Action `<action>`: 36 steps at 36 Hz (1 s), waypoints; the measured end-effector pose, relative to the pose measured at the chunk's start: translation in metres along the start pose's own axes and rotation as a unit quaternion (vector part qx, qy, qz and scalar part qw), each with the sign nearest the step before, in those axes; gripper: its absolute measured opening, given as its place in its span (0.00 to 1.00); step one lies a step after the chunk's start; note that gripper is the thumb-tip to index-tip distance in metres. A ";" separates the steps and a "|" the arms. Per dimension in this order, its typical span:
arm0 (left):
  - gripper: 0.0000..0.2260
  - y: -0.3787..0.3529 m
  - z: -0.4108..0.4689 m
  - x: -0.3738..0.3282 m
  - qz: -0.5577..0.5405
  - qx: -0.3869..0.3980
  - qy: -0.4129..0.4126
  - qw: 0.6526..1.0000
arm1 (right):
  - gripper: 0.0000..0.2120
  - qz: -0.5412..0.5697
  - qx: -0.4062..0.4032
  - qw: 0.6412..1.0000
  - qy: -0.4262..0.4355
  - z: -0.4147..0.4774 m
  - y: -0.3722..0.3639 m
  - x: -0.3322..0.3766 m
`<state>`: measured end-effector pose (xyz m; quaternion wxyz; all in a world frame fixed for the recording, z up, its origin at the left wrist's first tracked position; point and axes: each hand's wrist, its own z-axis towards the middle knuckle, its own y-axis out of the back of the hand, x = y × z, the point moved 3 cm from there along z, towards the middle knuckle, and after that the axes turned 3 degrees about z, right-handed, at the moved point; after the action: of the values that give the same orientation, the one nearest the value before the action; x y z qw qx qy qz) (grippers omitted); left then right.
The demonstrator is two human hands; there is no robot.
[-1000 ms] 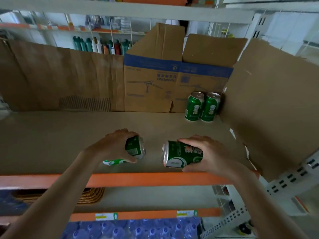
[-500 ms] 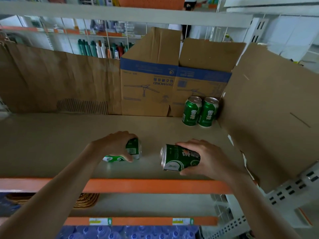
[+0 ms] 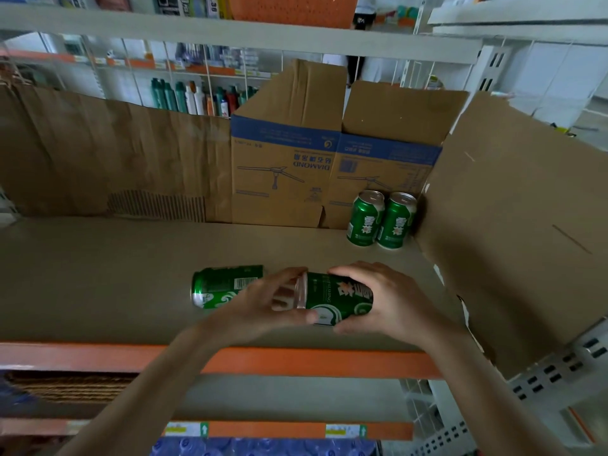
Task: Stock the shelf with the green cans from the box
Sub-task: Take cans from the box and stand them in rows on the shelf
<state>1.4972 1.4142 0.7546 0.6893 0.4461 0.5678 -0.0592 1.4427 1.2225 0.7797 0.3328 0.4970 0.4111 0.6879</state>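
Hands are both on one thing here: the held can [image 3: 335,297], turned sideways over the front part of the shelf [image 3: 98,274]. The right hand [image 3: 381,297] has its grip wrapped round the body, fingers over the top and thumb underneath. The left hand [image 3: 260,307] takes the lid end, fingers curled over the rim and thumb below, so that grip is closed on the same can too. Can't tell if the can rests on the shelf or hangs just above it.

The loose can [image 3: 220,286] lies on its side on the shelf just left of the held one, barcode facing up. Its right end is hidden behind the left hand, and I can't say whether the hand touches it.

At the back right, the back-left can [image 3: 365,218] and back-right can [image 3: 396,222] stand upright, side by side and touching. They're tucked into the corner where the cardboard [image 3: 283,172] along the back meets the side sheet [image 3: 510,225]. The shelf's front edge is orange.
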 end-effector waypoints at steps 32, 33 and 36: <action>0.28 -0.011 -0.024 -0.008 -0.237 -0.114 -0.019 0.965 | 0.35 0.468 -0.073 0.879 -0.052 -0.018 -0.005 0.007; 0.28 -0.010 -0.024 -0.008 -0.228 -0.108 -0.028 0.967 | 0.34 0.462 -0.072 0.883 -0.051 -0.018 -0.002 0.008; 0.31 -0.004 -0.023 -0.009 -0.197 -0.091 -0.052 0.975 | 0.31 0.447 -0.059 0.891 -0.044 -0.018 0.005 0.010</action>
<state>1.4748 1.4232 0.7607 0.7305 0.2575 0.6105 -0.1654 1.4224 1.2252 0.7852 0.0365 0.6377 0.0884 0.7643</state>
